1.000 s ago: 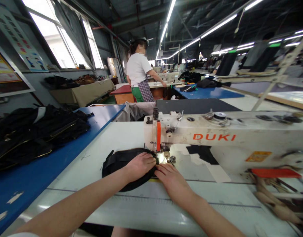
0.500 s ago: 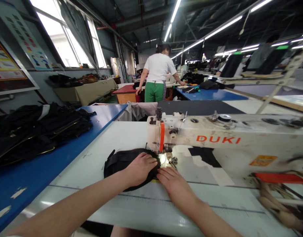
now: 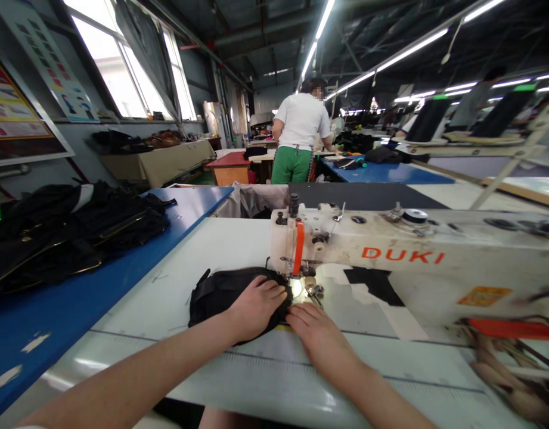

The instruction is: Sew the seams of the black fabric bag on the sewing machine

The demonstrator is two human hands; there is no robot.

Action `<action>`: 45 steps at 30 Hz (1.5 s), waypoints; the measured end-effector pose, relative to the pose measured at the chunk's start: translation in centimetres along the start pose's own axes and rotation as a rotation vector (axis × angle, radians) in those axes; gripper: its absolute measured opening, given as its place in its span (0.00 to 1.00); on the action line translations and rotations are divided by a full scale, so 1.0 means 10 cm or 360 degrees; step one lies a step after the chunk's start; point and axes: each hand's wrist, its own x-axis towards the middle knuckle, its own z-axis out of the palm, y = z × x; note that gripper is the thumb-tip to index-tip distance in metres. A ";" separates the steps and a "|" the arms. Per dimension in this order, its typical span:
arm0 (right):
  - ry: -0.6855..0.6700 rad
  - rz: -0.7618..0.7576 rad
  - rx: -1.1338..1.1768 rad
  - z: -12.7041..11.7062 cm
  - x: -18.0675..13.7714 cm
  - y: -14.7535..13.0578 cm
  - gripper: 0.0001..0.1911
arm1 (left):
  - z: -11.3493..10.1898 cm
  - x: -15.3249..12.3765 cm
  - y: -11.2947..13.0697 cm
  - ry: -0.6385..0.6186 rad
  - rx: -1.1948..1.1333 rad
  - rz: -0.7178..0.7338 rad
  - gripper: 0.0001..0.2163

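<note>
A black fabric pouch [image 3: 215,293] with a strap along its side lies on the pale sewing table [image 3: 238,238], its right end at the needle area of the sewing machine [image 3: 403,229]. My left hand [image 3: 257,305] rests over the pouch, fingers together and curled onto its right end. From the front, my right hand [image 3: 321,336] presses its fingertips on the pouch's right edge, just below the lit presser foot [image 3: 296,279]. The needle and the seam itself are too small and partly covered to make out.
Black garments or bags with zips [image 3: 64,229] are heaped on the blue table [image 3: 185,205] to the left. Ahead, a person in a white shirt [image 3: 303,122] leans over another workstation. A red-topped holder [image 3: 511,329] hangs at the machine's right.
My view has shifted slightly. The person ahead has turned and drawn the left arm in. Both my hands stay on the pouch, which has hardly moved.
</note>
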 end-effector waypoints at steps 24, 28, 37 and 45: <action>-0.0183 0.0205 -0.0306 -0.09 0.30 0.23 0.12 | 0.15 -0.02 -0.07 0.0015 -0.0019 -0.0067 0.18; -0.0176 0.0194 -0.0306 -0.09 0.32 0.23 0.12 | 0.16 -0.02 -0.07 0.0025 -0.0041 -0.0090 0.18; -0.0186 0.0176 -0.0310 -0.08 0.27 0.23 0.12 | 0.14 -0.02 -0.04 0.0023 -0.0013 -0.0110 0.17; -0.0170 0.0175 -0.0308 -0.10 0.26 0.23 0.12 | 0.15 -0.01 -0.05 0.0041 0.0024 -0.0121 0.17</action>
